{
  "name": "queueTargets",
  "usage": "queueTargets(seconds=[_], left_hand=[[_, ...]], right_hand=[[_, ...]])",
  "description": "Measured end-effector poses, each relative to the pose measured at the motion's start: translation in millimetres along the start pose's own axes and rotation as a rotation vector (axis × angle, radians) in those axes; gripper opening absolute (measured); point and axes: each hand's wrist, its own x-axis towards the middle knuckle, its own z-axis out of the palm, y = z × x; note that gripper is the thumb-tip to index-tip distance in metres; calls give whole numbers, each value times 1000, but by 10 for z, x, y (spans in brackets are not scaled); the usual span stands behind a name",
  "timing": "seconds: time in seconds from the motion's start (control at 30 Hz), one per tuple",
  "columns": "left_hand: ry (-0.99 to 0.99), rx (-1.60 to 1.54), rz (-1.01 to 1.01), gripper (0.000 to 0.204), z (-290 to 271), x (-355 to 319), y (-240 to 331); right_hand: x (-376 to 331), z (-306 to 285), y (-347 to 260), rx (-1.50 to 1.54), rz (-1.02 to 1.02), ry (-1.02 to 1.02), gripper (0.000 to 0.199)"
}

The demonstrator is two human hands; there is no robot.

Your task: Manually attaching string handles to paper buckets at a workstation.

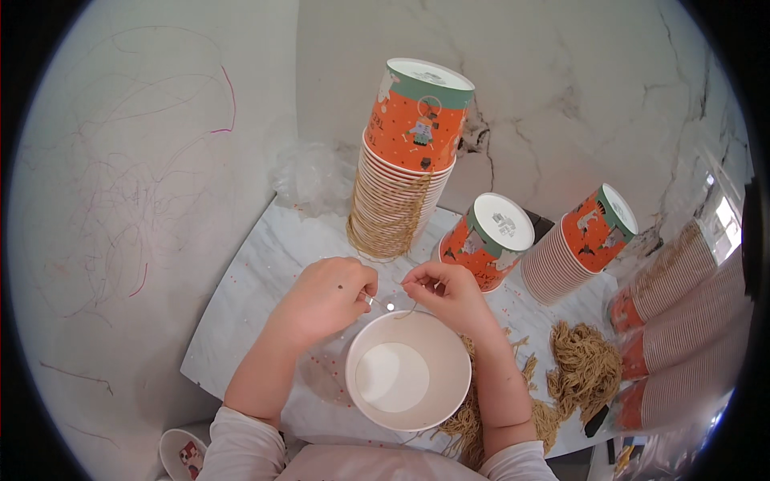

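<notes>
Two bare forearms, no rings, watch or bracelets visible on the left hand (325, 298) or right hand (451, 293). Pale pinkish-white long sleeves pushed up near the elbows, soft fabric, bunched folds. Same light top shows at bottom edge; no markings seen.

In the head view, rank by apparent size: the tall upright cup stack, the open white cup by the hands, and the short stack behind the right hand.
1. Tall upright cup stack, largest.
2. Open white cup; it sits nearest the camera, so its size may be exaggerated.
3. Short stack, smallest.
</notes>
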Motion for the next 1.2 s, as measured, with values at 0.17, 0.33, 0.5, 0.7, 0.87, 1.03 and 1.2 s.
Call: queueTargets(seconds=[0.17, 0.33, 0.5, 0.7, 0.87, 1.03, 1.2], left_hand=[[-50, -111, 21, 13, -62, 12, 80], [-25, -269, 62, 15, -35, 62, 104], [-43, -402, -51, 15, 7, 106, 126], [-31, -459, -145, 16, 62, 135, 132], [-27, -433, -158, 17, 70, 165, 132], [-108, -498, -110, 21, 144, 208, 117], [-164, -690, -119, 15, 261, 266, -27]], right_hand=[[-50, 39, -70, -176, -123, 8, 12], [-87, 13, -119, -122, -133, -43, 12], [-83, 2, -101, -91, -162, -71, 11], [-72, -2, -115, -28, -76, -109, 13], [-89, -18, -92, 249, -6, -108, 15], [-87, -14, -126, 248, -56, -71, 14], [-93, -30, -66, 188, -150, -23, 14]])
